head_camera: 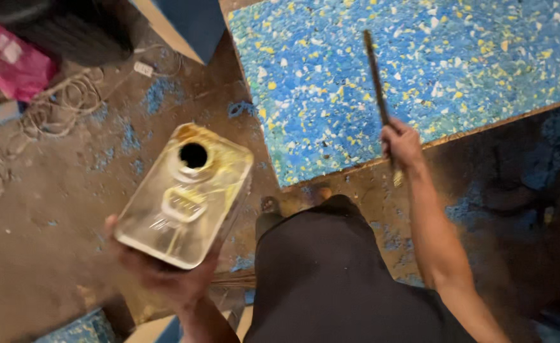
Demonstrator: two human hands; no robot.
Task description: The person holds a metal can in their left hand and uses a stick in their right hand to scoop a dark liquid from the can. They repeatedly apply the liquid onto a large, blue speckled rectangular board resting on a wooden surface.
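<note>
My left hand [165,273] grips a rectangular metal tin can [184,194] from below; its shiny gold top faces the camera, with a round open hole and a flat handle. My right hand [402,145] is closed around a long thin dark stick [376,76] that points up and away over a large blue foam sheet [419,70] speckled with yellow and white. The stick's lower end pokes out under my fist. My dark-trousered leg [337,273] fills the bottom middle.
The floor [51,209] is dirty brown with blue foam crumbs. Coiled cord [57,101] lies at the left beside a pink bag [6,60]. A blue block [197,22] stands at the top. Dark stains cover the floor at right.
</note>
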